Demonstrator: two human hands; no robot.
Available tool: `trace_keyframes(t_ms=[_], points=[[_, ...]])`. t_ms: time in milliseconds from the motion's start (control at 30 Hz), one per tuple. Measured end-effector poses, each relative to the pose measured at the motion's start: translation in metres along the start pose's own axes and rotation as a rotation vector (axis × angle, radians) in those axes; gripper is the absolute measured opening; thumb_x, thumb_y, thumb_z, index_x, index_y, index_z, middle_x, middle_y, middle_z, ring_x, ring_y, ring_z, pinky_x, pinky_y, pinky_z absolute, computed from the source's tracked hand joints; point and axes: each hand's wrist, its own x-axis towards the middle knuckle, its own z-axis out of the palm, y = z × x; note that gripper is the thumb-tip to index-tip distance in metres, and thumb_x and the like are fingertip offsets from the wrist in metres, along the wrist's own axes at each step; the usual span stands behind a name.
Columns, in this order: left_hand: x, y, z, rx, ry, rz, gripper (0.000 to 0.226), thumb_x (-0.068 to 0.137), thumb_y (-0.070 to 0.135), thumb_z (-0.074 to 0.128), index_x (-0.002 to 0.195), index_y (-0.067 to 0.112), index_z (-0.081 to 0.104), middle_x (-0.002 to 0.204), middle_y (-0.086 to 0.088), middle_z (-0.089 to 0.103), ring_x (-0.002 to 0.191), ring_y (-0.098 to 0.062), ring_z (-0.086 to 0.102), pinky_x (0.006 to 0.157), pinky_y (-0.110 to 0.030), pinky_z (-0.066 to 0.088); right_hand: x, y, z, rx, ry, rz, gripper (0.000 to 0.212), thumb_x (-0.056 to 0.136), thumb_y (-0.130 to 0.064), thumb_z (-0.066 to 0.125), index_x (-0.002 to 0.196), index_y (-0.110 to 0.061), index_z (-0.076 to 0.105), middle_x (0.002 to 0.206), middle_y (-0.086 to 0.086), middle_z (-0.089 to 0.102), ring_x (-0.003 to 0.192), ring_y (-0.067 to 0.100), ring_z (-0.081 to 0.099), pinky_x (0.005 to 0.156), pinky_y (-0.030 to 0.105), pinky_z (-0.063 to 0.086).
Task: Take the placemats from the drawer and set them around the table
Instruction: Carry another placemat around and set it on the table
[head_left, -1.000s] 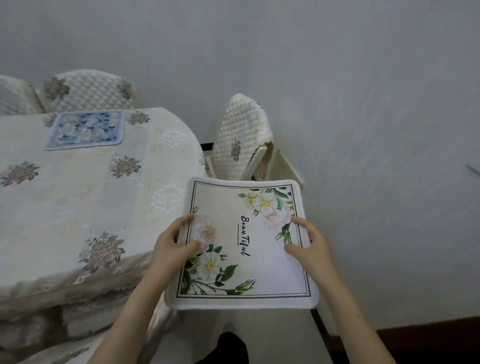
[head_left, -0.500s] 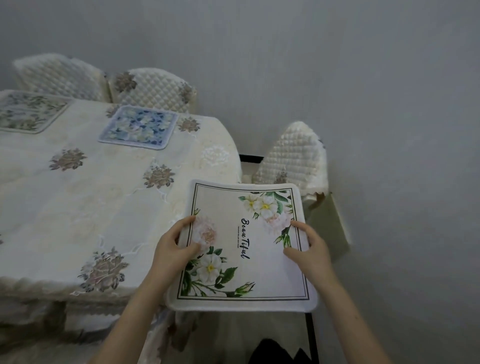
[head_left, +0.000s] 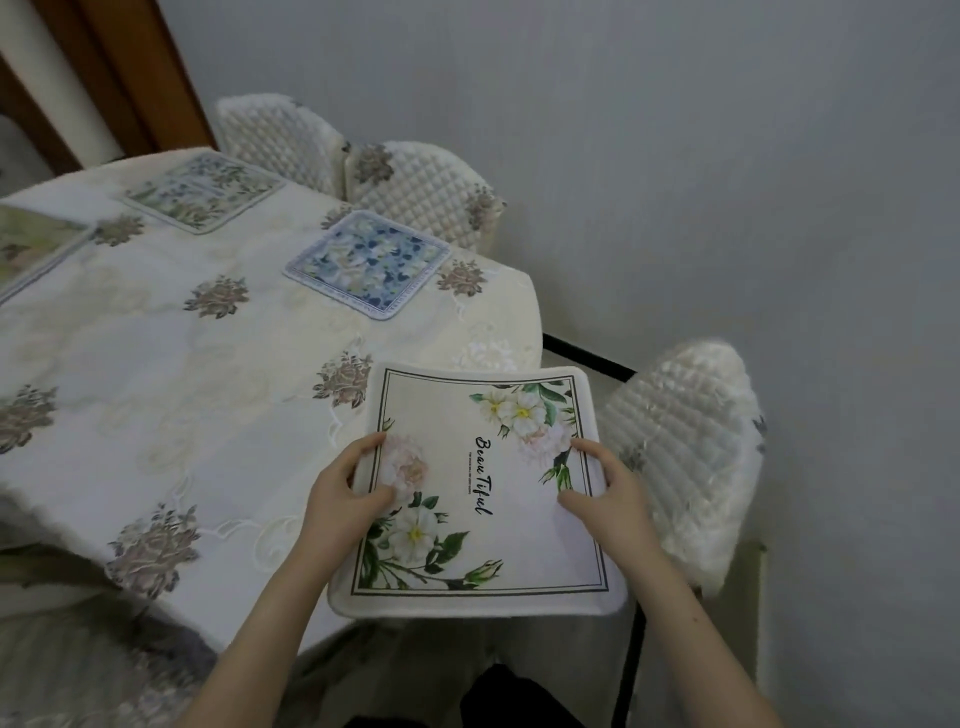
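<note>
Held over the table (head_left: 156, 364) corner: white flowered placemat (head_left: 483, 499), pinched at its left edge by left hand (head_left: 343, 493), at its right edge by right hand (head_left: 608, 493), thumbs on top, remaining fingers underneath.

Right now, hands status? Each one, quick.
Left hand: grips the left edge of the white floral placemat, thumb on top.
Right hand: grips its right edge, thumb on top.

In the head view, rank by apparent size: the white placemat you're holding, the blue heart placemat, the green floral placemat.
1. white placemat, largest, though nearest the camera
2. blue heart placemat and green floral placemat: too alike to rank
</note>
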Motion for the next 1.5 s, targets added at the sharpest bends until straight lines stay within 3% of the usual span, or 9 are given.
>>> trace_keyframes(t_ms=[267,433,533,700,800,900,1033,1200,1500], points=[[0.032,0.009,0.03,-0.045,0.166,-0.082,0.057,0.075,-0.001,0.067,0.121,0.031,0.059,0.112,0.013,0.063,0.098,-0.005,0.062,0.066,-0.007,0.048,0.098,-0.01,-0.005,-0.079,-0.203,-0.041,0.055,0.075,0.002,0.067,0.118,-0.032,0.059,0.105,-0.006,0.068,0.085,0.008,0.068,0.062,0.019,0.053],[0.054,0.011,0.037,-0.046,0.194,-0.143,0.057,0.074,0.001,0.066,0.123,0.03,0.057,0.113,0.008,0.061,0.096,-0.007,0.062,0.065,-0.01,0.047,0.138,-0.014,0.002,-0.101,-0.27,-0.056,0.053,0.075,0.002,0.068,0.111,-0.036,0.058,0.101,-0.012,0.068,0.074,-0.003,0.067,0.053,0.011,0.049],[0.064,0.01,0.046,-0.053,0.235,-0.174,0.057,0.074,0.001,0.066,0.123,0.029,0.058,0.114,0.005,0.062,0.093,-0.004,0.062,0.067,-0.014,0.049,0.164,-0.018,0.003,-0.105,-0.32,-0.072,0.054,0.075,0.003,0.068,0.111,-0.036,0.059,0.104,-0.01,0.068,0.082,0.002,0.068,0.059,0.014,0.053],[0.078,0.002,0.068,-0.025,0.319,-0.278,0.057,0.072,0.0,0.069,0.122,0.026,0.057,0.121,-0.002,0.06,0.101,-0.022,0.06,0.09,-0.039,0.052,0.223,-0.016,0.015,-0.159,-0.46,-0.124,0.057,0.073,0.008,0.066,0.123,-0.018,0.058,0.118,0.006,0.064,0.096,0.018,0.066,0.077,0.029,0.056],[0.084,-0.003,0.079,-0.021,0.378,-0.339,0.057,0.072,0.0,0.071,0.122,0.023,0.056,0.121,-0.003,0.06,0.102,-0.025,0.06,0.092,-0.042,0.051,0.256,-0.016,0.029,-0.244,-0.549,-0.154,0.058,0.073,0.006,0.066,0.125,-0.018,0.056,0.12,0.003,0.061,0.067,0.003,0.061,0.055,0.014,0.047],[0.088,-0.008,0.087,-0.019,0.428,-0.398,0.057,0.073,0.0,0.071,0.122,0.022,0.055,0.124,-0.003,0.058,0.105,-0.027,0.058,0.093,-0.043,0.05,0.283,-0.016,0.045,-0.302,-0.625,-0.188,0.059,0.074,0.004,0.065,0.126,-0.022,0.055,0.117,-0.003,0.058,0.045,-0.001,0.049,0.043,0.012,0.041],[0.092,-0.018,0.097,-0.007,0.482,-0.465,0.058,0.072,-0.001,0.071,0.123,0.02,0.054,0.124,-0.005,0.057,0.103,-0.026,0.058,0.091,-0.04,0.051,0.311,-0.017,0.066,-0.378,-0.702,-0.236,0.061,0.072,0.004,0.065,0.126,-0.023,0.056,0.123,-0.009,0.05,0.073,-0.001,0.055,0.051,0.005,0.041],[0.098,-0.028,0.113,-0.023,0.528,-0.521,0.058,0.072,-0.002,0.071,0.123,0.019,0.053,0.121,-0.005,0.056,0.097,-0.024,0.058,0.082,-0.033,0.05,0.337,-0.013,0.089,-0.459,-0.786,-0.298,0.063,0.072,0.005,0.065,0.13,-0.018,0.054,0.136,0.0,0.05,0.119,0.011,0.046,0.087,0.023,0.038],[0.114,-0.046,0.132,-0.075,0.579,-0.574,0.056,0.077,-0.005,0.067,0.126,0.019,0.053,0.121,0.001,0.049,0.106,-0.022,0.049,0.087,-0.035,0.049,0.374,-0.007,0.12,-0.503,-0.866,-0.394,0.065,0.07,0.008,0.064,0.131,-0.013,0.054,0.135,0.003,0.054,0.125,0.016,0.047,0.094,0.019,0.033]])
